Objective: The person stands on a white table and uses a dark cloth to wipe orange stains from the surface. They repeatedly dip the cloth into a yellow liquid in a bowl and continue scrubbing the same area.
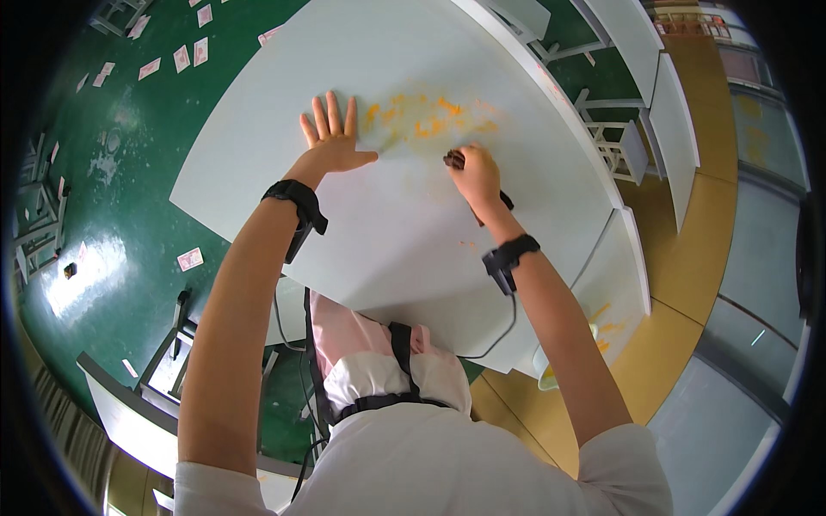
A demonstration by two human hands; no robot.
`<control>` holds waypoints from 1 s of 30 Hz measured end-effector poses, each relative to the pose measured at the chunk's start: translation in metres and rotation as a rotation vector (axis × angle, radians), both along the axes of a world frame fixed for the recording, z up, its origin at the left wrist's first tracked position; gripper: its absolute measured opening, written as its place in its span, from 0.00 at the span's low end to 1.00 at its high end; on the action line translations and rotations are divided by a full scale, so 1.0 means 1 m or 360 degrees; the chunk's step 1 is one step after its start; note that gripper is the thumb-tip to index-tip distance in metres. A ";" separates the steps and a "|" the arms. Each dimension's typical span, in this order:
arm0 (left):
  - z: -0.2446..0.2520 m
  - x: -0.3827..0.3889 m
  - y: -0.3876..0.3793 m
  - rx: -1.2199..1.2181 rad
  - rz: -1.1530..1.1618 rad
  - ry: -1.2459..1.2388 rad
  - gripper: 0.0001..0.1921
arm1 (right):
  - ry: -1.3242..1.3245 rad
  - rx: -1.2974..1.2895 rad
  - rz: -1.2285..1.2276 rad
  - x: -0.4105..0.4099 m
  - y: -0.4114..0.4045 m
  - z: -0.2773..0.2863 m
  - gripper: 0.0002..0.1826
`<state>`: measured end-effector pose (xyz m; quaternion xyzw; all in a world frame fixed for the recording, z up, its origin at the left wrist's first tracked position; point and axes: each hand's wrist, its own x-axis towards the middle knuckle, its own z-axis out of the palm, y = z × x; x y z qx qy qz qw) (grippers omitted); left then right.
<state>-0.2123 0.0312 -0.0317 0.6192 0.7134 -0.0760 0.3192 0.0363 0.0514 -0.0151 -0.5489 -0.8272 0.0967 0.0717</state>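
My left hand (pixel 332 143) lies flat on the white tabletop (pixel 387 226), fingers spread, left of a patch of orange and yellow smears (pixel 429 119). My right hand (pixel 476 173) is closed around a dark brown, crumpled thing (pixel 454 159), perhaps a cloth, just below the smears. More of something dark shows under and beside the right wrist. A few small orange specks (pixel 467 244) lie nearer to me on the tabletop. Both wrists wear black straps with small devices, and a cable runs from the right one.
A raised white edge (pixel 555 97) borders the table on the right. Beyond it are white stools (pixel 623 148) and desks. At lower right, a pale container (pixel 546 374) stands partly behind my right arm, near more orange smears (pixel 604 329). Pinkish paper notes (pixel 190 259) are scattered on the green floor.
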 end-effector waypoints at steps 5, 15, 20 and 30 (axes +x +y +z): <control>-0.002 0.001 0.000 -0.0023 -0.0028 0.0013 0.54 | -0.0089 -0.0272 0.0137 -0.001 0.000 -0.004 0.06; -0.004 0.002 0.000 0.0003 -0.0002 0.0012 0.55 | 0.0022 -0.0163 0.0148 0.007 0.012 -0.014 0.04; -0.003 0.001 0.000 0.0014 -0.0002 0.0031 0.55 | -0.0094 -0.0192 0.0352 0.006 0.013 -0.011 0.06; -0.009 0.000 0.000 0.0003 0.0004 0.0069 0.55 | -0.0106 -0.0053 0.0204 -0.003 0.018 -0.005 0.05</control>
